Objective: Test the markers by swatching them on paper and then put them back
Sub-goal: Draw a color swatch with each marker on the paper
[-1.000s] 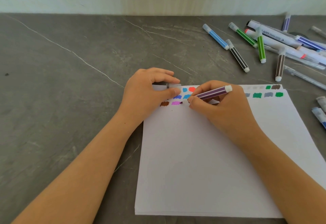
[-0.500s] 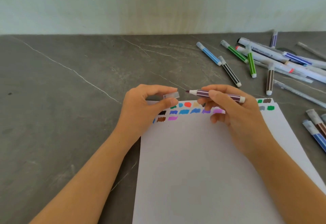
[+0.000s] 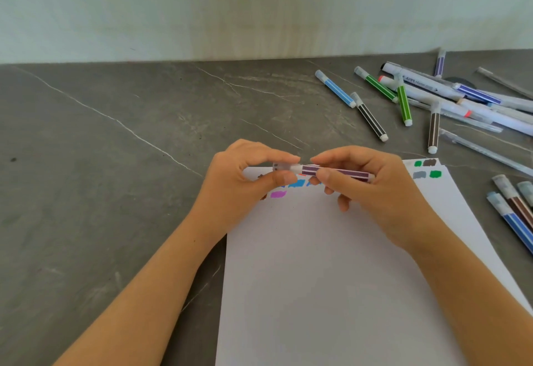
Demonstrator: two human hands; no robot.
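1. pale wall (image 3: 202, 5) stands behind a grey veined bench (image 3: 101, 163).
2. white paper (image 3: 317, 279) lies flat on the bench.
3. left hand (image 3: 233, 189) and right hand (image 3: 377, 189) meet above the paper's far edge.
4. loose markers (image 3: 403, 100) lie scattered on the bench, right of the paper.
5. purple marker (image 3: 337, 171) is level above the paper, its barrel grasped in the right hand's fingers (image 3: 340, 155).
6. clear cap (image 3: 287, 167) sits on the marker's left end, pinched by the left hand's fingers.
7. colour swatches (image 3: 435, 174) line the paper's far edge.

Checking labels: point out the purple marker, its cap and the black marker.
purple marker (image 3: 310, 170), head view, striped barrel just beside the cap.
cap (image 3: 288, 167), head view, its clear side.
black marker (image 3: 370, 119), head view, middle of the barrel.
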